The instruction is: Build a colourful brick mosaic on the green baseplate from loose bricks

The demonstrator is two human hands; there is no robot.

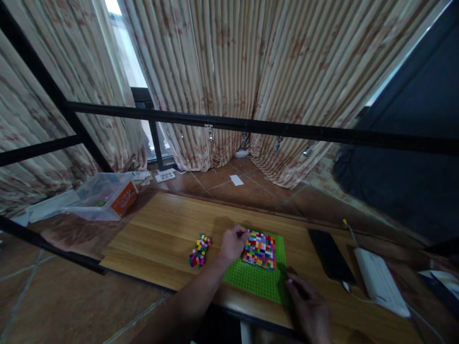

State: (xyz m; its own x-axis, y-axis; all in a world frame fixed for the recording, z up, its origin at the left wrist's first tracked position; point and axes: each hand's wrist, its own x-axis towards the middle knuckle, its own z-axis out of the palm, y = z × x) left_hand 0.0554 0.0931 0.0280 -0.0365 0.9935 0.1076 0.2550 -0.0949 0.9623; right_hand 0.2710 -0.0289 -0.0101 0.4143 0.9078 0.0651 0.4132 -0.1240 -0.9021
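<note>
A green studded baseplate [251,282] lies on the wooden table, bearing a square build of many-coloured toy bricks [260,249]. At the build's upper left corner is my left hand [234,243], its thumb and fingers closed in a pinch; anything between them is too small to make out. My right hand [309,306] is by the plate's right edge with the fingertips drawn together. A tiny pale pink spot shows at those fingertips, and I cannot tell whether it is a brick or a nail. Left of my left hand sits a pile of loose coloured bricks [201,251].
On the table's right are a black phone [330,255] with a cable and a white power strip or adapter [382,282]. A clear plastic box [103,193] with an orange label stands on the floor at left. A black metal rail [229,120] crosses beyond the table, before patterned curtains [222,62].
</note>
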